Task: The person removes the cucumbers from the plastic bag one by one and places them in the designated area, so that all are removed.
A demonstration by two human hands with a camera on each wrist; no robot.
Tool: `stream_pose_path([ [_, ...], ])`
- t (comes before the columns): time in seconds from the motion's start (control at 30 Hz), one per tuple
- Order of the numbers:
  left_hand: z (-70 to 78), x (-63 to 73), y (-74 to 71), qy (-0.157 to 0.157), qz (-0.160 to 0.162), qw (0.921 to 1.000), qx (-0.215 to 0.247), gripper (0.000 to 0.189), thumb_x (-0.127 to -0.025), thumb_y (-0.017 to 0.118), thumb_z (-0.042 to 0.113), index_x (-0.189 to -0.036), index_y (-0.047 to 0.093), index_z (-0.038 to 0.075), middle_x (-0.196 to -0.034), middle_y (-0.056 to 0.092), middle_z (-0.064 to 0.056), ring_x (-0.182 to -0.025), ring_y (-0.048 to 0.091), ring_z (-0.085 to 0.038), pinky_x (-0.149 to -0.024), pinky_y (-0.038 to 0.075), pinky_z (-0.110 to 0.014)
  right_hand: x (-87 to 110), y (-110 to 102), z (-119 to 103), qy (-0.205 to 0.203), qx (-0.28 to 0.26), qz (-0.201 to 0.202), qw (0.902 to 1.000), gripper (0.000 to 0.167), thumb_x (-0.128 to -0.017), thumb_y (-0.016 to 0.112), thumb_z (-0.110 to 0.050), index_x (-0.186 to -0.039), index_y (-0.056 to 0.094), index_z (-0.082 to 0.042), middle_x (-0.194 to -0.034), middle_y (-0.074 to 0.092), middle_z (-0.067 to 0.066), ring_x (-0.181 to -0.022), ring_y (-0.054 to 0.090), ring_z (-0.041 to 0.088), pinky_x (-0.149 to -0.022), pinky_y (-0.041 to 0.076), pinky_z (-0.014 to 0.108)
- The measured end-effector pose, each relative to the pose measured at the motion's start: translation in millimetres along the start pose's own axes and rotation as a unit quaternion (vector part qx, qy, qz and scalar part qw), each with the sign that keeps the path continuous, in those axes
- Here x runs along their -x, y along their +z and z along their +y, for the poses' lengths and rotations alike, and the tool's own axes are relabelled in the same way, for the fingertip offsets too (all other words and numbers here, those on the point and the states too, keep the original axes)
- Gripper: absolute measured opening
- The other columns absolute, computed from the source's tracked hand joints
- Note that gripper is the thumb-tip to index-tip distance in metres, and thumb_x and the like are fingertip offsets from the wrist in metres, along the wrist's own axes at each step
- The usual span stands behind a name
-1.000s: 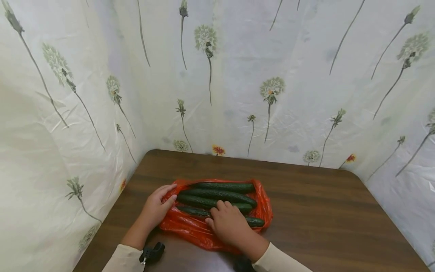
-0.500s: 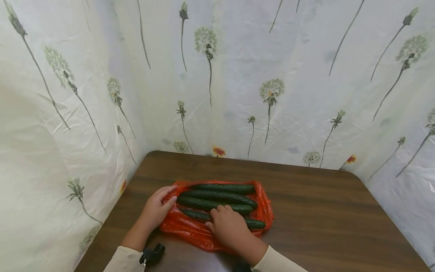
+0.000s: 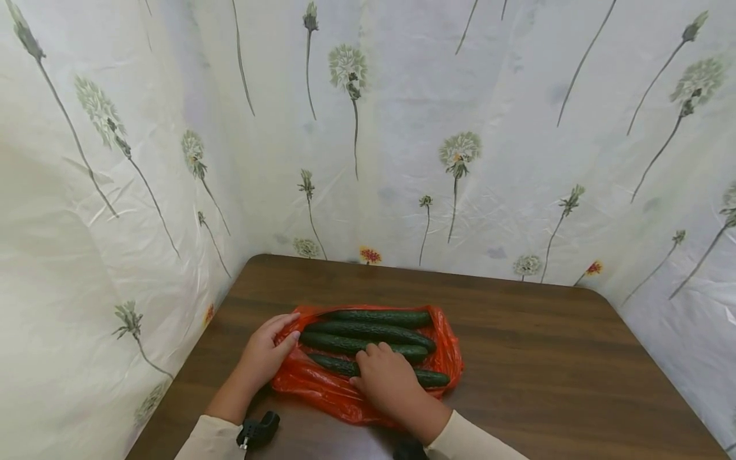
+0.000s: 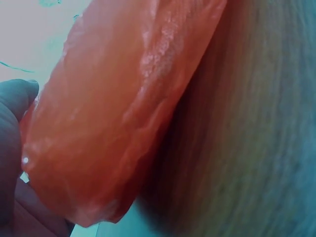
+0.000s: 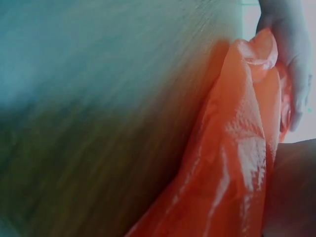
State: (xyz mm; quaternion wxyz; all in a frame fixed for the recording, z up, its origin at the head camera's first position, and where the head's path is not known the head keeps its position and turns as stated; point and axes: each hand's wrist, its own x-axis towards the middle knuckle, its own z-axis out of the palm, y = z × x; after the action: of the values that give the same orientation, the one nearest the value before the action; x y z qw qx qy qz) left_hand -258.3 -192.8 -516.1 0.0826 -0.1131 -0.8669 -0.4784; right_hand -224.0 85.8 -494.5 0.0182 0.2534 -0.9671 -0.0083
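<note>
A red plastic bag (image 3: 328, 390) lies with its mouth spread wide, and several dark green cucumbers rest side by side in it. My left hand (image 3: 267, 351) holds the bag's left edge, thumb on the inner side. The left wrist view has the thumb (image 4: 17, 98) against the red plastic (image 4: 108, 113). My right hand (image 3: 388, 383) reaches over the bag's front side, its fingers curled over the nearest cucumber (image 3: 431, 378) and covering its middle. Behind that one lie another cucumber (image 3: 339, 343), a longer cucumber (image 3: 368, 331) and the farthest cucumber (image 3: 379, 317). The right wrist view mostly shows crumpled bag plastic (image 5: 232, 163).
The bag sits on a brown wooden table (image 3: 529, 358) with rounded far corners. Curtain-like sheeting (image 3: 391, 128) with a dandelion print stands behind and to the left. A black device (image 3: 259, 429) is at the left wrist, and another black piece (image 3: 409, 448) by the right.
The nearest cucumber has shifted slightly to the right and toward me under my right hand, more of its tip now showing. My left hand stays at the bag's edge.
</note>
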Motion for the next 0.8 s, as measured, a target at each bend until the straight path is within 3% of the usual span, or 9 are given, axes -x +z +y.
stream_pose_path([
  [0.23,-0.4,-2.4,0.7,0.008,0.003,0.9999,-0.006,0.045,-0.102,0.070,0.024,-0.145,0.064,0.015,-0.149,0.059,-0.011,-0.140,0.054,-0.035,-0.118,0.041,-0.058,-0.5,-0.1,-1.0,-0.007,0.028,-0.006,0.9996,0.038,-0.096,0.071,-0.053,-0.102,0.070,-0.015,-0.087,0.050,-0.001,-0.075,0.040,0.016,-0.057,0.043,0.029],
  [0.43,1.2,-2.5,0.8,0.010,0.001,0.9999,-0.002,0.045,-0.102,0.070,0.023,-0.146,0.064,0.014,-0.149,0.059,-0.012,-0.140,0.053,-0.036,-0.117,0.041,-0.058,0.2,-2.9,0.0,-0.021,0.051,0.009,0.9984,0.039,-0.093,0.074,-0.053,-0.093,0.067,-0.015,-0.083,0.046,-0.001,-0.071,0.039,0.013,-0.059,0.047,0.024],
  [0.67,0.5,-2.4,0.2,0.010,0.002,0.9999,-0.003,0.046,-0.102,0.071,0.024,-0.146,0.063,0.014,-0.149,0.059,-0.013,-0.140,0.053,-0.036,-0.117,0.042,-0.059,-4.4,-7.9,7.4,-0.019,0.011,0.000,0.9998,0.038,-0.089,0.079,-0.051,-0.100,0.069,-0.017,-0.085,0.047,-0.002,-0.067,0.049,0.012,-0.054,0.048,0.026],
  [0.8,-1.1,-1.1,1.1,0.009,0.000,0.9999,-0.007,0.046,-0.101,0.071,0.023,-0.146,0.063,0.015,-0.149,0.059,-0.013,-0.140,0.054,-0.036,-0.116,0.042,-0.059,-4.8,-5.6,14.0,-0.030,-0.021,-0.021,0.9991,0.035,-0.091,0.077,-0.052,-0.102,0.069,-0.019,-0.084,0.045,-0.004,-0.068,0.046,0.010,-0.055,0.043,0.025],
])
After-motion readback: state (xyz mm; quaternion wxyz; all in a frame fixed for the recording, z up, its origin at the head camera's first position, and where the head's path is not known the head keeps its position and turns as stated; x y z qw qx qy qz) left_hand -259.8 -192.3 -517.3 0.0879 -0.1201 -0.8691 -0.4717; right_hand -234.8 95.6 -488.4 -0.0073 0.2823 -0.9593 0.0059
